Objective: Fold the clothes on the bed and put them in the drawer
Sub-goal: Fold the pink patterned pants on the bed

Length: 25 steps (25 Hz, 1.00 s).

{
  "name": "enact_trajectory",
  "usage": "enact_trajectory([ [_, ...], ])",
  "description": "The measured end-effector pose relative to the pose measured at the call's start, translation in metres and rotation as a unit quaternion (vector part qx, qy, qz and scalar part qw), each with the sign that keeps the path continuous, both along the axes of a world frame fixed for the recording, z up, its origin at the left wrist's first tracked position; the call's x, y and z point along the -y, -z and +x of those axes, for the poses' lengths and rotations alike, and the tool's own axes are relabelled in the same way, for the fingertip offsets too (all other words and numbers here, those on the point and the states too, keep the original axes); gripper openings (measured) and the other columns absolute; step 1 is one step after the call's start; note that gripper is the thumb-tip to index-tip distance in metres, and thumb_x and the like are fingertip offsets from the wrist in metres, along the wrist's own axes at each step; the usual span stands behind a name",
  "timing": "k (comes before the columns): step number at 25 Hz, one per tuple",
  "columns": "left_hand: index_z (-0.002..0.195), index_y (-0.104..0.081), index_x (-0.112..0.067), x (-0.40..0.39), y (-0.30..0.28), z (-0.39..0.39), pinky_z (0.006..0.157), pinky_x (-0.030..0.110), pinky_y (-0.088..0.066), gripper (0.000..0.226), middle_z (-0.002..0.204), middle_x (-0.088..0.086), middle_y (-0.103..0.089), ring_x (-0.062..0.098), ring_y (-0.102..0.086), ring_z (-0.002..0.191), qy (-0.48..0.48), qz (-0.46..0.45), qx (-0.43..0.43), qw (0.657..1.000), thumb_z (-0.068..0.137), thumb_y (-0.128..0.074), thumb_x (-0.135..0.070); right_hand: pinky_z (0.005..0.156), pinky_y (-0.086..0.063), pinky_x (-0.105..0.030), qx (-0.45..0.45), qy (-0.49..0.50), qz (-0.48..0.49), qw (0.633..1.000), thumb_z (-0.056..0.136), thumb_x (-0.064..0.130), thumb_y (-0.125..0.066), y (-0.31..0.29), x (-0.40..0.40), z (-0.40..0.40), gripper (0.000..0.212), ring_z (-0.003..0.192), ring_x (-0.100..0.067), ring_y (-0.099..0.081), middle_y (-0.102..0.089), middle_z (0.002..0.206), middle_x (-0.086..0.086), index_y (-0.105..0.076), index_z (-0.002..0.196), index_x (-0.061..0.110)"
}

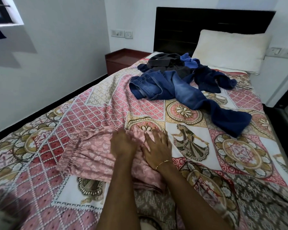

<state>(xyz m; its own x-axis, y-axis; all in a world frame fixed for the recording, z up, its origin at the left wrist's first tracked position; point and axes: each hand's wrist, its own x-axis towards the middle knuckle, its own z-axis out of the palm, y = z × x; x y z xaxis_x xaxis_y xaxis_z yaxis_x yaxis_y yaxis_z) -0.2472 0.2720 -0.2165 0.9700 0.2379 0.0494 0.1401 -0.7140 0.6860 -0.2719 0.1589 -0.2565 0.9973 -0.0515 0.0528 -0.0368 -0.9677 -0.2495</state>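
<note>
Hands: we are working with both on the pink garment (93,156), near the middle of the bed (198,156).
Left hand (123,143): we are curling its fingers into a fold of the pink cloth and gripping it.
Right hand (156,148): we are laying it flat, fingers straight and spread, pressing the pink cloth down; a thin gold bangle (163,163) is sitting on the wrist.
Pink garment: it is lying on the patterned bedspread, its gathered elastic edge reaching out to the left, the rest bunching under our hands and forearms.
Jeans (181,92): they are lying unfolded on the far half of the bed, one leg trailing toward the right edge.
Dark clothes (170,62): a grey piece, a bright blue piece and a navy piece are piling up just beyond the jeans, touching them.
Pillow (231,50): it is leaning against the dark headboard (189,20) at the far right.
Nightstand (121,60): it is standing to the left of the bed's far end, against the wall.
</note>
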Motion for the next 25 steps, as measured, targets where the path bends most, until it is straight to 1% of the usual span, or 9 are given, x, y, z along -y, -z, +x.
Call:
enact_trajectory([
  [2, 0.122, -0.053, -0.008, 0.009, 0.000, -0.002, 0.083, 0.029, -0.044, 0.032, 0.126, 0.011, -0.053, 0.022, -0.053, 0.107, 0.110, -0.030, 0.131, 0.985, 0.091, -0.054, -0.009, 0.114, -0.012, -0.048, -0.010, -0.001, 0.010, 1.000, 0.073, 0.059, 0.006, 0.000, 0.002, 0.003, 0.081, 0.144, -0.026, -0.002, -0.008, 0.158, 0.003, -0.018, 0.146, 0.036],
  [5, 0.145, -0.033, -0.011, 0.018, 0.026, -0.005, 0.114, 0.035, -0.013, 0.044, 0.155, 0.006, -0.024, 0.023, -0.012, 0.145, 0.305, 0.073, 0.059, 0.948, 0.102, -0.033, -0.022, 0.118, -0.004, -0.040, -0.034, -0.011, 0.077, 0.996, 0.089, 0.046, -0.011, -0.002, 0.008, 0.004, 0.063, 0.145, -0.025, 0.004, -0.002, 0.158, 0.001, -0.019, 0.148, 0.027],
  [9, 0.150, -0.007, -0.009, 0.013, 0.060, -0.001, 0.116, 0.034, 0.010, 0.089, 0.157, 0.007, 0.007, 0.025, 0.014, 0.145, 0.297, 0.158, 0.031, 0.941, 0.085, 0.013, -0.066, 0.112, -0.024, -0.034, 0.073, 0.151, 0.247, 0.955, 0.090, 0.022, -0.052, -0.009, -0.001, -0.009, 0.052, 0.136, -0.029, -0.030, -0.035, 0.146, -0.015, -0.040, 0.139, 0.008],
  [12, 0.150, -0.003, -0.011, 0.013, 0.055, 0.004, 0.117, 0.036, 0.005, 0.069, 0.155, -0.001, 0.012, 0.022, 0.017, 0.144, 0.277, 0.088, -0.040, 0.956, 0.097, -0.007, -0.055, 0.104, -0.036, -0.033, 0.016, 0.265, 0.373, 0.889, 0.088, 0.030, -0.057, -0.022, -0.009, -0.012, 0.058, 0.126, -0.031, -0.044, -0.046, 0.138, -0.018, -0.041, 0.137, 0.004],
  [15, 0.149, -0.014, -0.011, 0.009, 0.042, 0.005, 0.118, 0.033, -0.007, 0.056, 0.154, -0.006, 0.000, 0.022, 0.004, 0.146, 0.271, 0.016, -0.057, 0.961, 0.102, -0.016, -0.040, 0.101, -0.043, -0.037, -0.048, 0.262, 0.537, 0.800, 0.082, 0.031, -0.064, -0.035, -0.014, -0.006, 0.068, 0.120, -0.030, -0.051, -0.050, 0.135, -0.014, -0.039, 0.139, 0.005],
  [16, 0.147, -0.023, -0.009, 0.006, 0.033, 0.005, 0.116, 0.031, -0.013, 0.050, 0.154, -0.003, -0.011, 0.021, -0.007, 0.146, 0.253, -0.075, -0.062, 0.963, 0.103, -0.022, -0.033, 0.101, -0.043, -0.038, -0.047, 0.251, 0.553, 0.793, 0.078, 0.032, -0.068, -0.039, -0.018, -0.004, 0.075, 0.121, -0.029, -0.050, -0.050, 0.136, -0.012, -0.036, 0.141, 0.007],
  [19, 0.134, -0.044, 0.003, -0.024, 0.012, 0.009, 0.102, 0.029, -0.037, 0.038, 0.136, 0.010, -0.047, 0.023, -0.043, 0.129, 0.163, -0.352, -0.118, 0.914, 0.102, -0.033, -0.013, 0.093, -0.047, -0.032, -0.042, 0.199, 0.519, 0.831, 0.066, 0.038, -0.071, -0.054, -0.047, 0.006, 0.088, 0.112, -0.028, -0.056, -0.055, 0.129, -0.012, -0.034, 0.139, 0.009],
  [23, 0.127, -0.048, 0.005, -0.102, 0.006, 0.018, 0.111, 0.035, -0.030, 0.040, 0.139, 0.026, -0.044, 0.028, -0.043, 0.129, 0.096, -0.425, -0.172, 0.884, 0.103, -0.025, -0.017, 0.104, -0.038, -0.032, -0.060, 0.107, 0.436, 0.891, 0.077, 0.035, -0.068, -0.071, -0.119, 0.022, 0.095, 0.129, -0.033, -0.039, -0.038, 0.142, -0.019, -0.010, 0.147, 0.009],
  [25, 0.120, -0.055, 0.002, -0.133, -0.006, 0.019, 0.100, 0.039, -0.042, 0.045, 0.123, 0.026, -0.056, 0.025, -0.056, 0.108, 0.070, -0.454, -0.198, 0.866, 0.103, -0.025, -0.026, 0.114, -0.021, -0.037, -0.108, 0.095, 0.393, 0.908, 0.083, 0.036, -0.062, -0.074, -0.149, 0.028, 0.093, 0.141, -0.036, -0.016, -0.016, 0.151, -0.026, -0.003, 0.149, 0.007],
])
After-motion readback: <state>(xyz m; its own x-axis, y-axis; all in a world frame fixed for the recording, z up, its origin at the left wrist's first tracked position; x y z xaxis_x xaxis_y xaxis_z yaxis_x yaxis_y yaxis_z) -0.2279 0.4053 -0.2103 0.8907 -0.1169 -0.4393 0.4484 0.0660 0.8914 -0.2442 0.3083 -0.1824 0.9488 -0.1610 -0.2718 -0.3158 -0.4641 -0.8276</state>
